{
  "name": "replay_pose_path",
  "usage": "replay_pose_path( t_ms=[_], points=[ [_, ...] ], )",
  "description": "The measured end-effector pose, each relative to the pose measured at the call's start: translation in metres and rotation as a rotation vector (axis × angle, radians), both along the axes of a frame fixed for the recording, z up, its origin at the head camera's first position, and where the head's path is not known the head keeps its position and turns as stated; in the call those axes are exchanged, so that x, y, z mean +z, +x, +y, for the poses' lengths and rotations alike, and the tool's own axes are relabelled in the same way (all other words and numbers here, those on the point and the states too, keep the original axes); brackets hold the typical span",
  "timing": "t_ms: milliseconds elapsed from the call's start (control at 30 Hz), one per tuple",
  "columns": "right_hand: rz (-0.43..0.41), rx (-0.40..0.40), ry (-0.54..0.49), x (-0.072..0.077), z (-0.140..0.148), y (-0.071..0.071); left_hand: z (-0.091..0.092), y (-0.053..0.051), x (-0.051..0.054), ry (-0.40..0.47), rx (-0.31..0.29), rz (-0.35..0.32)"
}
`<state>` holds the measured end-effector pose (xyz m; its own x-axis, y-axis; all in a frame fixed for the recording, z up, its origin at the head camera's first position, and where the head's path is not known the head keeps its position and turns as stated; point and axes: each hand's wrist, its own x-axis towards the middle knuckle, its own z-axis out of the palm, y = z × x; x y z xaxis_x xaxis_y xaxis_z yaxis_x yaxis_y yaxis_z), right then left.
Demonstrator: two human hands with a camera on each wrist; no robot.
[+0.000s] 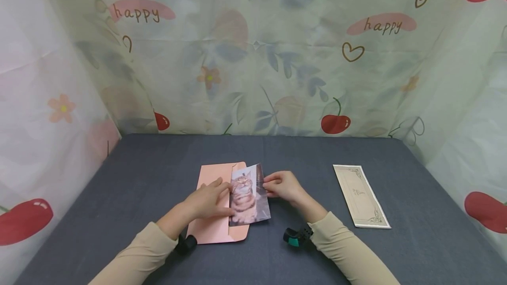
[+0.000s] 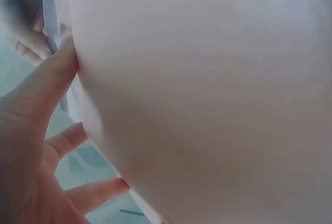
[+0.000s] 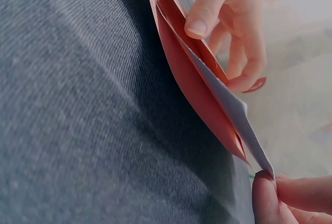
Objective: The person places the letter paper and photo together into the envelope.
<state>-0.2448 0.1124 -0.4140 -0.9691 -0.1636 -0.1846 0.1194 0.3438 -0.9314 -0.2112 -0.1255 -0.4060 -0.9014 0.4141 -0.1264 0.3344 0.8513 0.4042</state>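
A pink envelope (image 1: 214,175) lies on the dark cloth with its mouth facing right; it gapes in the right wrist view. Partly inside it is a picture card (image 1: 243,199) showing a fluffy cat, its right part sticking out. My left hand (image 1: 207,199) holds the envelope's upper panel at the mouth, thumb and fingers spread along that edge. In the right wrist view the left thumb (image 3: 199,24) touches the panel edge. My right hand (image 1: 286,186) pinches the card's outer right edge between thumb and fingers (image 3: 306,193).
To the right lies a long beige card (image 1: 360,197) with a dark ornamental border. Black straps (image 1: 298,235) circle both wrists. The dark tablecloth (image 1: 158,157) reaches patterned fabric walls (image 1: 257,78) at the back and sides.
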Motion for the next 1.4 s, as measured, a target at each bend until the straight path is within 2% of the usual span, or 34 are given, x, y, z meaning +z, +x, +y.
replay_pose_path(
  t_ms=[733,1400],
  points=[
    [-0.015,0.027,-0.024,0.000,-0.016,0.004,0.000,-0.001,-0.001,-0.001,0.003,-0.021],
    [-0.008,0.097,-0.043,-0.001,-0.026,0.006,0.000,-0.001,0.000,-0.002,0.005,-0.014]
  ],
)
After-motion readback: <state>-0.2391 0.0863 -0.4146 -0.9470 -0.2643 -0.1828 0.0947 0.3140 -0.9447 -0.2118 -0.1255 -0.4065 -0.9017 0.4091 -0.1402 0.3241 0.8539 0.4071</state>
